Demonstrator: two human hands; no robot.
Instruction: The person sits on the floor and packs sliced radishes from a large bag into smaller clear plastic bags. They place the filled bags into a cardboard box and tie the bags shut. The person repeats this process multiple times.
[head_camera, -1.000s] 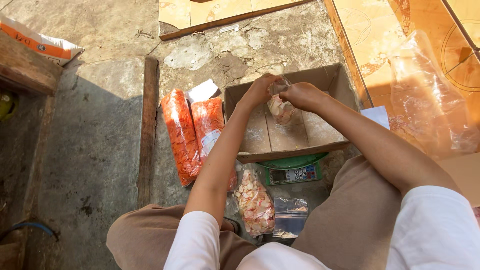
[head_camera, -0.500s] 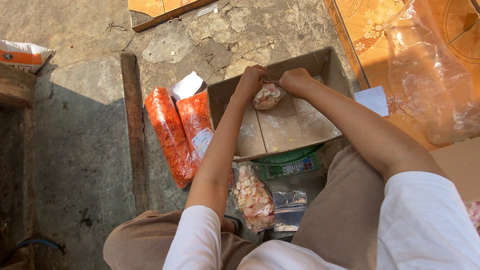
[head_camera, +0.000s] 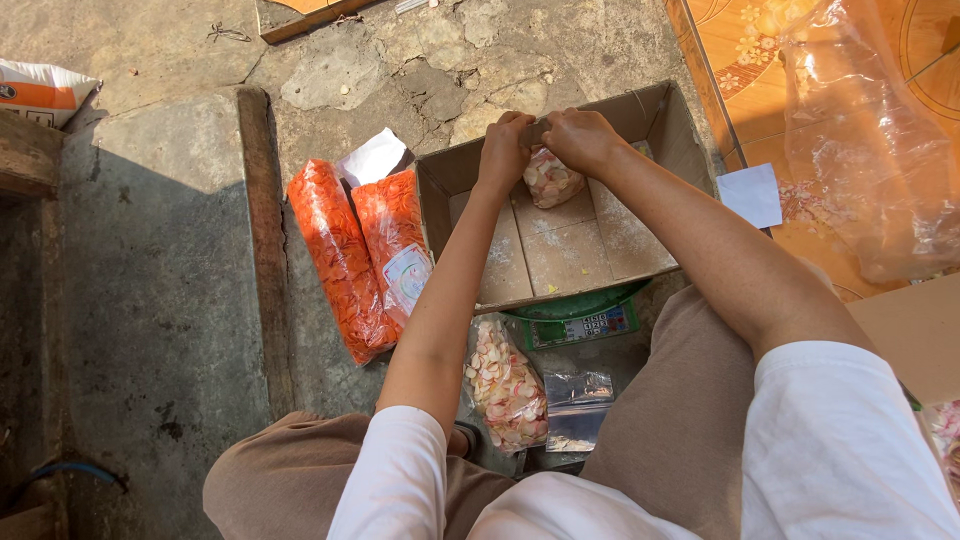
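Note:
My left hand (head_camera: 505, 150) and my right hand (head_camera: 580, 138) meet over the far end of an open cardboard box (head_camera: 600, 250). Both grip the top of a small clear bag of pale pink and white chips (head_camera: 550, 180), which hangs down into the box and touches its floor. The rest of the box floor is bare. Under the box's near edge sits a green scale (head_camera: 578, 318). A longer clear bag of the same pale chips (head_camera: 508, 385) lies on the ground between my knees.
Two long bags of orange chips (head_camera: 360, 255) lie left of the box beside a wooden strip (head_camera: 262, 230). A white paper (head_camera: 752, 195) and large clear plastic sheeting (head_camera: 870, 150) lie on the orange patterned floor at right. A sack (head_camera: 40, 92) sits far left.
The small bag has gone from held above the box to lowered inside its far end. Both hands have moved forward with it, and the view has shifted closer.

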